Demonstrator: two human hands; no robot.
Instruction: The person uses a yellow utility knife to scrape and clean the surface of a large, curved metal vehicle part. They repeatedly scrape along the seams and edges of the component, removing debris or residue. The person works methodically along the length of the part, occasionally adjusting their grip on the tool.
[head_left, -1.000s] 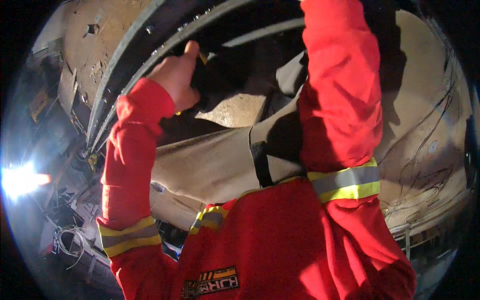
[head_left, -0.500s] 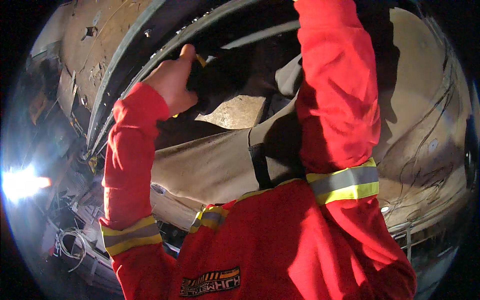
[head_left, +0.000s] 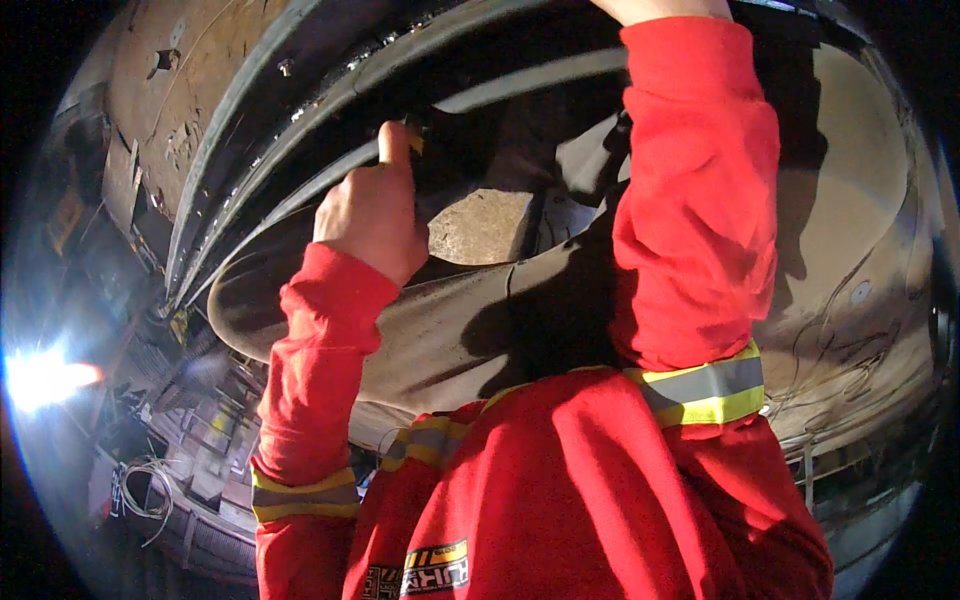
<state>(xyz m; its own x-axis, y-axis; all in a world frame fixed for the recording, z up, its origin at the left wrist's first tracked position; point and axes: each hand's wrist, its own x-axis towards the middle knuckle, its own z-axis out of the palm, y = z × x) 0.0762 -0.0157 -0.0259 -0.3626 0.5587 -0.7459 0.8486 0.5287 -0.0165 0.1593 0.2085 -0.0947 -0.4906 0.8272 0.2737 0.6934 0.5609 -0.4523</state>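
A: What takes up the most room?
B: The person's red jacket [head_left: 570, 500], its sleeves banded in yellow and grey. Beyond it lies a curved tan sheet [head_left: 430, 350], partly in shadow.
A: And above that?
B: Curved grey rims [head_left: 540, 82], sweeping from the upper right down toward the left.
A: The hands?
B: The left hand [head_left: 370, 215] is by the rims, one digit pointing up, the rest mostly hidden; I can't tell whether it pinches anything. The right hand [head_left: 670, 8] is cut off by the top edge, so I can't tell there either.
A: Anything smaller?
B: A pale cable coil [head_left: 150, 490], lower left, then a yellow piece [head_left: 417, 145] just right of that raised digit.
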